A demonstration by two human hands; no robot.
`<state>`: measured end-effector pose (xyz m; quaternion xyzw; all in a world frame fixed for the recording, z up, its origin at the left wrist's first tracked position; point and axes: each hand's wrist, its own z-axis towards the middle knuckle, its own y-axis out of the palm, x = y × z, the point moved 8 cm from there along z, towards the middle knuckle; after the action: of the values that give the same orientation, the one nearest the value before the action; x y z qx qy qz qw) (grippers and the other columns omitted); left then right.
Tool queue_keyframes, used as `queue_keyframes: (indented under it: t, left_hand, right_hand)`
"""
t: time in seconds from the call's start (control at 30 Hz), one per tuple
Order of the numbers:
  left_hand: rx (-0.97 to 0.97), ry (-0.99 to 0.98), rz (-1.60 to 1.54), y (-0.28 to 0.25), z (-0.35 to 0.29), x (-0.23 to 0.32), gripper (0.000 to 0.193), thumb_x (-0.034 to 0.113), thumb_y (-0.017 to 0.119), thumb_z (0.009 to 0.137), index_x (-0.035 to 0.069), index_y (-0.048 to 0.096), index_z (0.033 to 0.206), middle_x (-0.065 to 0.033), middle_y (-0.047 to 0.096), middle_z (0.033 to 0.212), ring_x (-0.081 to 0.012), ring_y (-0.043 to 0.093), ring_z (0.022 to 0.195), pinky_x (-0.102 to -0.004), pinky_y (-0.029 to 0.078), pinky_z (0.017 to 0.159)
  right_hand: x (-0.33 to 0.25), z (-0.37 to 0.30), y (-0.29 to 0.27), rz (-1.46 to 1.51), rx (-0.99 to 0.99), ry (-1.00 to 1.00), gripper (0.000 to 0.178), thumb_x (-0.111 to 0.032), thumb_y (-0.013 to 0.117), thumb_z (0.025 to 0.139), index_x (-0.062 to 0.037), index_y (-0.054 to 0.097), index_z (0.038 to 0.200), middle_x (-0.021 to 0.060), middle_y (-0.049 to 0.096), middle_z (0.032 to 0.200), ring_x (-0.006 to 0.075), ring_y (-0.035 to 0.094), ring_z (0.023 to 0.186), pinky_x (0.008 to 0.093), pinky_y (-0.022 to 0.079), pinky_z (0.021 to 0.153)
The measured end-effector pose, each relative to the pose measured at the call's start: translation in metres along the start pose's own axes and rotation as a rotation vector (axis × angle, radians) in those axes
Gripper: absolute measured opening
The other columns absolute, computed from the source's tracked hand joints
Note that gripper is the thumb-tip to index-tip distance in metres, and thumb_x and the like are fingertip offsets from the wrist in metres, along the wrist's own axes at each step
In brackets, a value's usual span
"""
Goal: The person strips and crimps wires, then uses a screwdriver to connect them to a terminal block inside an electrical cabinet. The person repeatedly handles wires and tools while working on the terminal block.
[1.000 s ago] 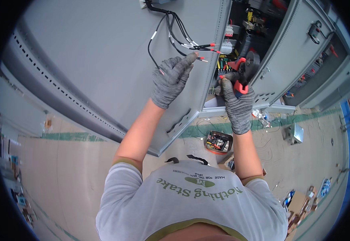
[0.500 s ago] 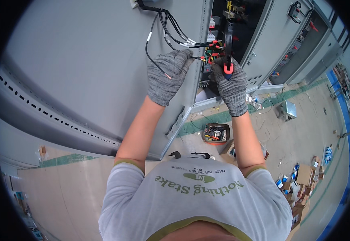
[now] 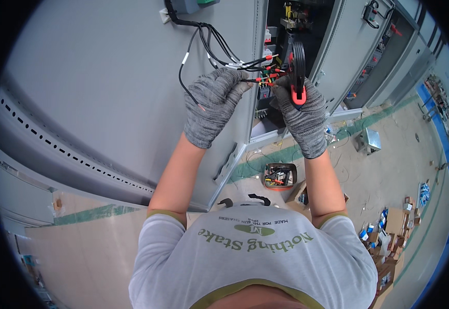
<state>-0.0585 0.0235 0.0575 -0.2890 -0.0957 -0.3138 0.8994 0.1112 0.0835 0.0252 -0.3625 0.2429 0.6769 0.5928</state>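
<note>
My left hand (image 3: 210, 107), in a grey knitted glove, pinches a black wire (image 3: 250, 80) whose end carries a red ferrule. Gloved the same way, my right hand (image 3: 307, 117) grips black-and-red crimping pliers (image 3: 297, 67), seen nearly edge-on; their jaws cannot be made out. The wire's tip points toward the pliers. Above my left hand hangs a bundle of black wires (image 3: 207, 35) with white marker sleeves, several ending in red ferrules (image 3: 270, 57). One separate wire (image 3: 181, 72) curves down across the back of my left hand, its stripped copper end showing.
A grey cabinet door (image 3: 106, 92) fills the left side. Behind the hands, an open cabinet (image 3: 314, 26) holds breakers and wiring. On the floor stand a tool bin (image 3: 280, 176), a metal box (image 3: 370, 141) and cardboard boxes (image 3: 394, 221); loose wire scraps lie around.
My right hand and the pliers have shifted slightly right, and the pliers have turned a little. The left hand keeps its pinch; the wire bundle sits slightly farther left in view.
</note>
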Motion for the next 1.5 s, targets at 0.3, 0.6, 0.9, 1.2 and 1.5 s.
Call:
queue_keyframes:
  t: [0.3,0.6,0.9,1.2,1.5]
  left_hand:
    - [0.018,0.089,0.002,-0.004,0.003,0.005,0.012,0.011,0.072,0.08,0.006,0.071,0.091,-0.009,0.068,0.08,-0.0229,0.066,0.069,-0.0319,0.051,0.064]
    - [-0.008,0.087,0.012,-0.003,0.004,0.003,0.014,0.013,0.073,0.08,0.005,0.07,0.091,-0.0092,0.068,0.08,-0.0238,0.066,0.069,-0.0331,0.051,0.064]
    - [-0.007,0.109,-0.029,-0.007,0.006,0.013,0.013,0.013,0.071,0.082,0.005,0.069,0.092,-0.0089,0.067,0.083,-0.0239,0.065,0.073,-0.0338,0.051,0.067]
    - [-0.021,0.043,-0.061,-0.002,0.008,0.017,0.012,0.011,0.066,0.085,0.004,0.068,0.095,-0.0107,0.067,0.084,-0.0246,0.065,0.073,-0.0335,0.051,0.067]
    - [-0.075,-0.007,-0.088,0.005,0.01,0.013,0.015,0.015,0.068,0.085,0.004,0.068,0.095,-0.0107,0.068,0.085,-0.0245,0.066,0.074,-0.0329,0.052,0.069]
  right_hand:
    - [-0.014,0.006,-0.003,-0.123,-0.03,-0.114,0.026,-0.011,0.071,0.083,-0.0007,0.063,0.105,0.0101,0.067,0.085,0.0175,0.066,0.074,0.0293,0.054,0.069]
    - [-0.024,0.013,-0.002,-0.259,-0.109,-0.2,0.024,-0.009,0.07,0.082,-0.0004,0.062,0.103,0.0132,0.066,0.083,0.0236,0.064,0.072,0.0323,0.053,0.069]
    - [-0.026,0.017,0.003,-0.131,-0.1,-0.065,0.019,-0.008,0.07,0.083,-0.0015,0.065,0.1,0.0091,0.067,0.083,0.0141,0.065,0.073,0.0287,0.054,0.067]
    - [-0.017,0.013,0.011,0.086,-0.02,-0.019,0.015,-0.005,0.067,0.087,-0.0006,0.064,0.101,0.005,0.067,0.083,0.0095,0.064,0.069,0.0248,0.055,0.061]
    - [-0.017,0.011,0.013,0.064,-0.023,-0.037,0.014,-0.005,0.067,0.087,0.0002,0.063,0.1,0.0059,0.066,0.08,0.01,0.065,0.065,0.0251,0.056,0.06]
